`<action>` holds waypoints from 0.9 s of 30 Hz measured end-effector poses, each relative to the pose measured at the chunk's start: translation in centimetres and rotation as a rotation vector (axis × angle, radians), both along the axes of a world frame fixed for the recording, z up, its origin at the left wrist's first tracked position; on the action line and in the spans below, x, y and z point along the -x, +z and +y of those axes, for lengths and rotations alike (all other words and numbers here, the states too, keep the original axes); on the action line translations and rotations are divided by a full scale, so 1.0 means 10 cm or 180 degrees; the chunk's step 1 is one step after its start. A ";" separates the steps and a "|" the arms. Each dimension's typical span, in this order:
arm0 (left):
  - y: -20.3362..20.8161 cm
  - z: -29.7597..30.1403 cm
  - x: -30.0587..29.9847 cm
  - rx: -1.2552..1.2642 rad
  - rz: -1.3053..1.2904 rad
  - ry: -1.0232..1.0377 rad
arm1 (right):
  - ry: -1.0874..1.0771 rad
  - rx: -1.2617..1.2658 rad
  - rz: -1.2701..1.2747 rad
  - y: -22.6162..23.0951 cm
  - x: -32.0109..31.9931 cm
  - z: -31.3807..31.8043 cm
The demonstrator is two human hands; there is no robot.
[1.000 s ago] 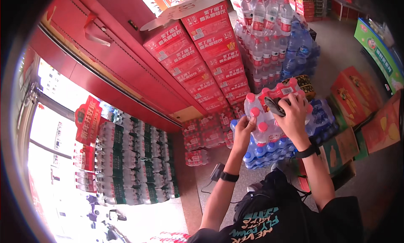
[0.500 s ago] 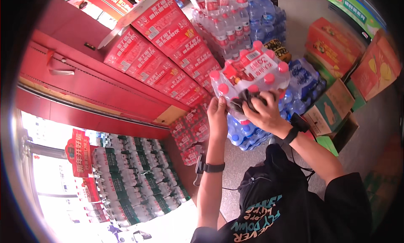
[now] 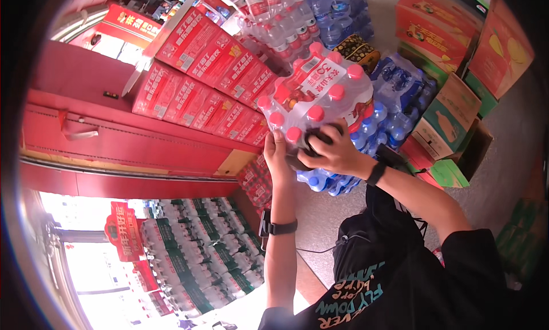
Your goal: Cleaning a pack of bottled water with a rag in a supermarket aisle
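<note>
A shrink-wrapped pack of clear bottles with red caps (image 3: 334, 92) sits at chest height in front of me, above packs of blue-capped bottles (image 3: 326, 181). My right hand (image 3: 340, 152) has its fingers bent round a crumpled dark cloth (image 3: 314, 140), pressed against the pack's near side. At the near left corner, my left hand (image 3: 278, 158) grips the same pack, thumb up by the caps and the other fingers partly hidden. Below the pack, the cloth's lower end hangs close to the left hand.
Red cartons (image 3: 200, 72) are stacked at the far left beside a red cabinet (image 3: 137, 135). More bottle packs (image 3: 337, 15) stand behind. Open cardboard boxes (image 3: 449, 115) are on the right. At lower left, green-and-white bottle packs (image 3: 200, 250) stand near a bright window.
My view has turned slightly, so the pack and both hands appear farther left. My right hand and the cloth have moved lower on the pack's near side, and my left hand stays at its corner.
</note>
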State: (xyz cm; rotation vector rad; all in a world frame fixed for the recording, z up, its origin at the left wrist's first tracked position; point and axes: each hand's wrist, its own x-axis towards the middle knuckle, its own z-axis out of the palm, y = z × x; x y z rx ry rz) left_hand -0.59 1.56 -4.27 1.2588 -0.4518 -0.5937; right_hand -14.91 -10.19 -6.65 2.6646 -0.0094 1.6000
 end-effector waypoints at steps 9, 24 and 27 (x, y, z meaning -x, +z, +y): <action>0.13 -0.11 0.02 -0.0172 -0.0239 0.0208 | 0.0273 -0.0110 0.1223 -0.94 0.33 -0.14; 0.15 -0.18 0.18 0.0000 -0.0250 0.0342 | -0.0170 -0.0355 -0.0180 -0.34 0.11 -0.03; 0.11 -0.15 0.13 -0.0079 -0.0184 0.0292 | -0.0104 -0.0071 0.0520 -0.86 0.22 -0.07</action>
